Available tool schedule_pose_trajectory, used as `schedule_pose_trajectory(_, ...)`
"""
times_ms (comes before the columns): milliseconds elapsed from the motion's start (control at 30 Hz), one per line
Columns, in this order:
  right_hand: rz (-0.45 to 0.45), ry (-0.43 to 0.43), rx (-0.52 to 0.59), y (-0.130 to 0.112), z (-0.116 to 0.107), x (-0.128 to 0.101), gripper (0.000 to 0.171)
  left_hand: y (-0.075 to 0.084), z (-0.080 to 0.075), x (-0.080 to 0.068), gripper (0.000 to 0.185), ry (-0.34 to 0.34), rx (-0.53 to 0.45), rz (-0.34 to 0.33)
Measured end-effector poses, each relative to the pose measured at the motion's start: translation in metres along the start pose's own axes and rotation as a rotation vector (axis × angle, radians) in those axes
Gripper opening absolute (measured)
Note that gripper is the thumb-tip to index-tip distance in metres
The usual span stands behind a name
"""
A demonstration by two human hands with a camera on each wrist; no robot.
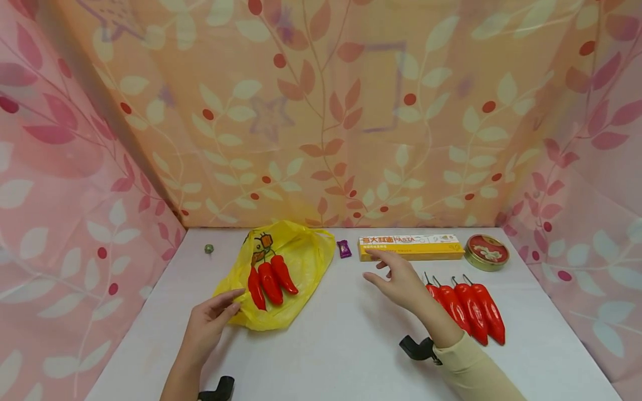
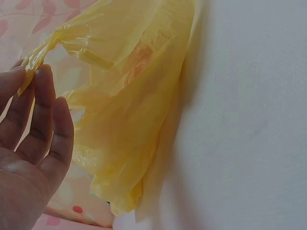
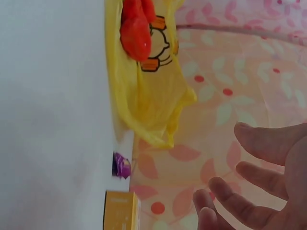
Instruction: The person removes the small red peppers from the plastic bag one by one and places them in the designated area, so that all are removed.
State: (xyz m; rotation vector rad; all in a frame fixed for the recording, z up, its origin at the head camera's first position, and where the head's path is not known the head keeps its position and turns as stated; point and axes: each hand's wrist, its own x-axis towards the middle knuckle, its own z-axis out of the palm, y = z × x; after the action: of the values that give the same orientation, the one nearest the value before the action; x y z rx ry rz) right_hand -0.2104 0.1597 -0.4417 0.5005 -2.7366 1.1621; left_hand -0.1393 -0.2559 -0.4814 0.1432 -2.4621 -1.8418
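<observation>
The left hand [image 1: 208, 326] pinched the near edge of the yellow plastic bag [image 1: 301, 262] at lower left of the head view, three red peppers [image 1: 271, 281] lying on it. The right hand [image 1: 398, 281] hovered at centre, fingers spread and holding nothing, just below the yellow pasta box [image 1: 411, 248]. Four more red peppers [image 1: 468, 306] lay to its right.

Along the back of the white table [image 1: 326, 345] there's a yellow pasta box [image 1: 411, 247] with a round tin [image 1: 486, 252] just right of it and a purple candy [image 1: 344, 248] just left. Tiny greenish knob [image 1: 209, 248] sits far left. Leafy pink-and-orange curtains [image 1: 321, 111] all around.
</observation>
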Motion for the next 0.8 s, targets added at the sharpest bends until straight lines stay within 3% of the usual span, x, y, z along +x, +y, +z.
schedule_pose_trajectory(400,0.033,-0.095,0.138,-0.021,0.032,0.029,0.055,-0.001,0.0,0.001,0.033,-0.009,0.008,0.007)
schedule_pose_trajectory(567,-0.01,-0.103,0.151,-0.03,0.049,0.043,0.053,0.0,0.0,0.0,0.032,0.002,0.019,-0.009)
schedule_pose_trajectory(800,-0.02,-0.191,0.204,-0.041,0.074,0.064,0.051,0.003,0.0,-0.001,0.033,-0.001,0.001,0.0)
